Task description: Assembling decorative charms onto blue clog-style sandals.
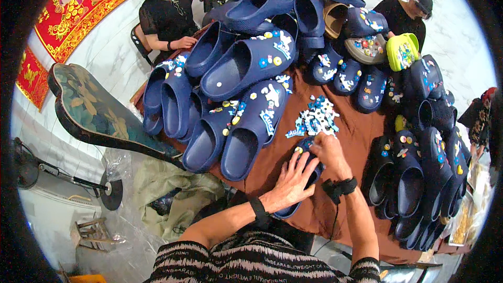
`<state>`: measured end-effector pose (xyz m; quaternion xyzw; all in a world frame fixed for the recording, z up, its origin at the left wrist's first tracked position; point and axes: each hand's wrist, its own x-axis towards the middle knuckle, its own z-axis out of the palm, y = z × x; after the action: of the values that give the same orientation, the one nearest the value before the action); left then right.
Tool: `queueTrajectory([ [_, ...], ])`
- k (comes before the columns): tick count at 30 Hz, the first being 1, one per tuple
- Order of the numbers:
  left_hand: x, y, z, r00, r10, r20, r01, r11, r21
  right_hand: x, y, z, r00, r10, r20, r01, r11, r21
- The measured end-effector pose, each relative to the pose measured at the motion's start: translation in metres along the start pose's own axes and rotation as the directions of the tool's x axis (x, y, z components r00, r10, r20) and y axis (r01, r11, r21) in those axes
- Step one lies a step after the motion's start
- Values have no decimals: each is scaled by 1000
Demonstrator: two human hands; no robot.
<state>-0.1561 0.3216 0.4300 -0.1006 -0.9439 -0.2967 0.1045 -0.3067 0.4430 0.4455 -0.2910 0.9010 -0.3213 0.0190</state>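
Two bare hands at work on one navy clog (314, 177), which lies at the near edge of the surface (359, 149), a table under brown cloth. Left hand (293, 181): half open, fingers spread across the clog's upper, holding it. Right hand (327, 149): fingers curled close together at the toe end; fingertips hidden, so cannot tell whether it grips anything. Black band on each wrist.

Loose charms (318, 115), blue, white and black, heaped just beyond the toe. Large navy clogs (246, 68) piled to the left, many with charms fitted; more dark clogs (411, 173) stacked to the right. Beyond the charms: a yellow-green clog (402, 52) beside a grey clog (365, 49). Two people seen across the surface, one far left, one far right.
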Motion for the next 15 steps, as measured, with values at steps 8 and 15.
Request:
queueTrajectory([
  [8,-8,-6,-13,999,10,-36,-14,992,-127,-12,-8,-3,952,-79,-294,71,997,-38],
  [15,-10,-7,-7,997,36,-71,-42,995,-92,-35,-11,11,958,20,-286,-125,927,-355],
])
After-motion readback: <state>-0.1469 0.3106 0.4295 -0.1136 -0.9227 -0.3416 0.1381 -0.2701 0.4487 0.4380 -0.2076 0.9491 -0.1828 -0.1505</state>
